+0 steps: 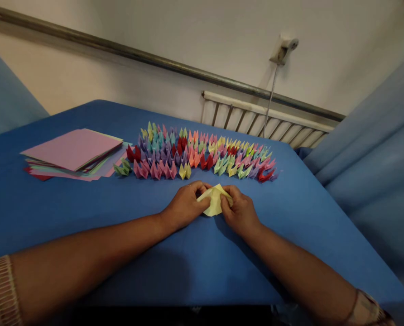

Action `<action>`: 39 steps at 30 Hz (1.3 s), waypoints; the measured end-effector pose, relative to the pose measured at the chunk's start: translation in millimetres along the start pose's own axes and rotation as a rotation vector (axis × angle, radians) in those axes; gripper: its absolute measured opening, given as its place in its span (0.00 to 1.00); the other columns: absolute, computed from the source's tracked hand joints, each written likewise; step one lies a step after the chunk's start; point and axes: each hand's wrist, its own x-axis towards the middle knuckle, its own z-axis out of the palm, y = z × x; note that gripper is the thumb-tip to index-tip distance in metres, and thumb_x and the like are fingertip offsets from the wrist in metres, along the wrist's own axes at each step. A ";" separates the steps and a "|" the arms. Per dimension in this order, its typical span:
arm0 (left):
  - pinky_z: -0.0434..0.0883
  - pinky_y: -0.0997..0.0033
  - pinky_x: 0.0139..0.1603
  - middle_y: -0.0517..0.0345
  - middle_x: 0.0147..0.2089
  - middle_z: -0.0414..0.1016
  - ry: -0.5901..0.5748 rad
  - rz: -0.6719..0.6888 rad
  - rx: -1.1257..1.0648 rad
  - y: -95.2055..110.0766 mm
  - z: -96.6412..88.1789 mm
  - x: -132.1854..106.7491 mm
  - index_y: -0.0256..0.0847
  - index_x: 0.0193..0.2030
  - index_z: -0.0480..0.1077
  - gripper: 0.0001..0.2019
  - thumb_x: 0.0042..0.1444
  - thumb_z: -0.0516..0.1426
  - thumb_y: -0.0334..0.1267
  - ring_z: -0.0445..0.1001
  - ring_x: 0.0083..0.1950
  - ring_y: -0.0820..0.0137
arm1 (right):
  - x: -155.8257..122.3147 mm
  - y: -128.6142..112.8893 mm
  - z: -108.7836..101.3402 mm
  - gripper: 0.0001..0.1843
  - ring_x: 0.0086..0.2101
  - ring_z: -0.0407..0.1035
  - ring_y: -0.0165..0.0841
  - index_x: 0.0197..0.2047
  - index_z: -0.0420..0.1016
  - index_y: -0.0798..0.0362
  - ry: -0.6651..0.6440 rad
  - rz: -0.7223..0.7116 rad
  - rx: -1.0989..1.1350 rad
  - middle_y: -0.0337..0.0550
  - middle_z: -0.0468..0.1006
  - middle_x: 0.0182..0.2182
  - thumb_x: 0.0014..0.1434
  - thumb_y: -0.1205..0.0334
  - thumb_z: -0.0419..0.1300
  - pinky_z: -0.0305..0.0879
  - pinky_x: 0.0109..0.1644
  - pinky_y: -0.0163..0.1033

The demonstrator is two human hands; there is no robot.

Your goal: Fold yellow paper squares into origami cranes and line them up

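- The landmark is the folded rows [194,158], many small pointed paper pieces standing close together on the blue bench [120,203]. Their tight ranks probably save space and keep the near part of the surface for handwork.
- The paper stack [76,149] lies left of the folded rows, its sheets unevenly fanned. It was likely put there so single sheets can be reached without brushing the standing pieces.
- The yellow paper [215,199], partly folded, is just on the near side of the folded rows, held between the two hands with its peak toward them.
- The left hand [190,199] is pinched on the paper's left side, thumb across the near face and fingers curled behind.
- The right hand [241,208] is clamped on the opposite side, thumb and forefinger closed over the edge.
- So the paper sits between both grips, its middle exposed and its side corners covered. Holding opposite sides presumably keeps the creases under control and the sheet steady.
- Whether its lower edge touches the bench, I cannot tell.
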 end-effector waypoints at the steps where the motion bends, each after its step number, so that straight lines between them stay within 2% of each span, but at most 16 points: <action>1: 0.71 0.68 0.41 0.56 0.46 0.77 0.005 0.000 -0.001 0.5 -0.9 0.5 0.41 0.27 0.63 0.04 0.47 0.56 0.35 0.75 0.42 0.65 | -0.1 0.3 -0.8 0.13 0.31 0.74 0.37 0.49 0.70 0.51 0.004 0.001 -0.013 0.44 0.80 0.34 0.61 0.64 0.52 0.66 0.36 0.39; 6: 0.70 0.68 0.39 0.56 0.42 0.77 0.042 -0.018 0.032 2.8 -4.0 3.0 0.41 0.27 0.63 0.03 0.46 0.56 0.33 0.75 0.40 0.66 | -1.1 -1.6 -4.0 0.25 0.34 0.76 0.38 0.62 0.62 0.52 -0.022 -0.034 -0.031 0.47 0.80 0.43 0.62 0.65 0.51 0.69 0.39 0.41; 9: 0.70 0.68 0.36 0.56 0.39 0.76 0.059 -0.022 0.024 3.4 -4.8 3.9 0.40 0.28 0.63 0.05 0.48 0.57 0.36 0.74 0.37 0.67 | -2.1 -2.5 -3.9 0.26 0.43 0.76 0.39 0.64 0.61 0.48 -0.034 -0.102 0.004 0.46 0.77 0.52 0.62 0.66 0.51 0.70 0.46 0.43; 11: 0.70 0.68 0.35 0.56 0.38 0.76 0.050 -0.014 0.012 3.6 -5.4 4.1 0.40 0.28 0.63 0.06 0.50 0.57 0.38 0.73 0.36 0.67 | -2.8 -2.5 -3.3 0.26 0.48 0.74 0.39 0.64 0.61 0.46 -0.049 -0.131 0.027 0.45 0.76 0.54 0.62 0.66 0.51 0.70 0.50 0.43; 13: 0.70 0.68 0.35 0.56 0.38 0.76 0.042 -0.009 0.015 3.6 -6.4 4.1 0.40 0.27 0.63 0.07 0.50 0.57 0.39 0.72 0.35 0.68 | -3.5 -2.1 -2.9 0.26 0.47 0.74 0.39 0.63 0.62 0.47 -0.063 -0.129 0.030 0.45 0.77 0.53 0.62 0.66 0.51 0.70 0.51 0.44; 17: 0.70 0.68 0.36 0.57 0.39 0.75 0.085 -0.002 -0.009 2.8 -8.1 4.4 0.40 0.26 0.63 0.07 0.48 0.58 0.37 0.73 0.37 0.68 | -3.1 1.2 -2.3 0.24 0.40 0.76 0.38 0.61 0.64 0.49 -0.048 -0.072 0.051 0.45 0.79 0.47 0.61 0.65 0.52 0.71 0.45 0.42; 22: 0.71 0.67 0.41 0.57 0.38 0.74 0.124 0.019 -0.166 3.2 -7.7 4.4 0.40 0.27 0.64 0.06 0.48 0.58 0.35 0.74 0.40 0.67 | 1.1 11.1 1.0 0.19 0.35 0.75 0.34 0.54 0.71 0.49 -0.029 0.026 0.198 0.41 0.81 0.41 0.60 0.64 0.53 0.69 0.39 0.38; 26: 0.70 0.68 0.42 0.57 0.39 0.73 0.178 0.030 -0.196 6.9 -7.8 3.9 0.39 0.27 0.65 0.05 0.47 0.58 0.34 0.73 0.41 0.68 | 3.9 15.6 3.3 0.15 0.29 0.71 0.31 0.48 0.74 0.51 -0.029 0.093 0.338 0.39 0.80 0.34 0.59 0.63 0.54 0.65 0.33 0.34; 31: 0.68 0.71 0.37 0.60 0.33 0.70 0.182 0.059 -0.192 9.4 -9.3 3.3 0.39 0.27 0.65 0.06 0.48 0.59 0.34 0.70 0.35 0.72 | 6.0 17.6 4.2 0.13 0.25 0.67 0.28 0.45 0.76 0.52 -0.003 0.188 0.482 0.37 0.77 0.30 0.58 0.61 0.55 0.62 0.28 0.32; 36: 0.63 0.75 0.26 0.65 0.26 0.66 0.115 0.029 -0.040 10.0 -13.1 1.9 0.39 0.31 0.66 0.09 0.49 0.62 0.40 0.63 0.25 0.75 | 8.3 23.2 3.5 0.13 0.26 0.68 0.29 0.45 0.77 0.52 0.030 0.213 0.543 0.38 0.78 0.30 0.58 0.59 0.57 0.64 0.29 0.33; 39: 0.61 0.76 0.24 0.67 0.24 0.65 0.058 0.015 -0.001 10.8 -14.6 0.8 0.39 0.32 0.67 0.10 0.50 0.62 0.41 0.62 0.24 0.76 | 9.1 25.1 2.1 0.13 0.26 0.69 0.30 0.45 0.77 0.51 0.049 0.199 0.527 0.39 0.78 0.31 0.58 0.59 0.57 0.65 0.30 0.33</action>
